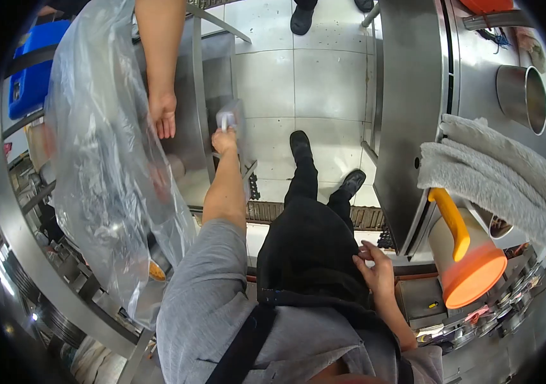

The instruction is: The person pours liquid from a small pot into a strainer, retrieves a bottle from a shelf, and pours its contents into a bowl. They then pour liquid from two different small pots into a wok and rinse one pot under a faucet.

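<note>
My left hand [225, 139] is stretched forward and closed around the white handle of a clear plastic container [229, 115]. The container is partly blurred, and its contents cannot be made out. It hangs beside a steel table frame, above the tiled floor. My right hand [376, 269] is low at my right side, near the black apron [314, 256]. Its fingers are loosely bent and apart, with nothing visible in them. Left of my left arm, a large clear plastic bag or sheet [103, 128] drapes over the steel rack.
Another person's open hand [163, 112] reaches in beside the plastic. A blue container [33, 70] sits at the far left. To the right, a steel counter [413, 115] bears grey towels [484, 163], a metal pot [521, 96] and an orange-rimmed jug [471, 262]. Another person's shoe [302, 20] shows ahead.
</note>
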A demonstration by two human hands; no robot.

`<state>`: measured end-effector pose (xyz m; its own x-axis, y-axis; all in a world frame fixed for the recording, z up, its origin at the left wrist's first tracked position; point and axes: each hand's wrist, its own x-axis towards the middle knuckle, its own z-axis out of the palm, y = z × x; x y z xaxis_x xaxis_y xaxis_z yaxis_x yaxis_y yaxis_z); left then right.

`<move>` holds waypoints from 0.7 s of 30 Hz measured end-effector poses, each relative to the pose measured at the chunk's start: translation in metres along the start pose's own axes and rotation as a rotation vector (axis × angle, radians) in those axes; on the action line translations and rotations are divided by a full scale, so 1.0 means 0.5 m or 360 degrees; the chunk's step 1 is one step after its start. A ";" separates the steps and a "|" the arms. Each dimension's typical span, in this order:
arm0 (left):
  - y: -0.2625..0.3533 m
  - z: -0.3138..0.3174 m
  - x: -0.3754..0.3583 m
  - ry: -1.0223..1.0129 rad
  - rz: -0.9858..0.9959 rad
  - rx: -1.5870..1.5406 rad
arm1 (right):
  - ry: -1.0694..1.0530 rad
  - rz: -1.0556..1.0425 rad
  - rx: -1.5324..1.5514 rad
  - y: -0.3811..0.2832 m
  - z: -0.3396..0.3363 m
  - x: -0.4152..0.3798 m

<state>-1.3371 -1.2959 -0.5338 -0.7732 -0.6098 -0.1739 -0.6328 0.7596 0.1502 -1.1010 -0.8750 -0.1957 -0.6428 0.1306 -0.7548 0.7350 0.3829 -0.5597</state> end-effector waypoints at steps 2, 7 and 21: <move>0.024 0.000 -0.002 0.0064 -0.0065 0.0036 | -0.0017 -0.0016 -0.0044 0.011 0.009 0.006; 0.007 0.048 0.016 0.0165 -0.0230 0.0338 | -0.0017 0.0105 0.0048 0.059 0.038 0.014; -0.090 0.140 0.142 -0.0109 -0.0565 0.0025 | 0.0102 0.0422 0.0101 0.196 0.110 0.041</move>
<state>-1.3608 -1.3575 -0.6209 -0.5005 -0.8201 -0.2775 -0.8603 0.5069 0.0537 -1.0304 -0.8848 -0.2850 -0.4371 0.2770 -0.8557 0.8901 0.2696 -0.3674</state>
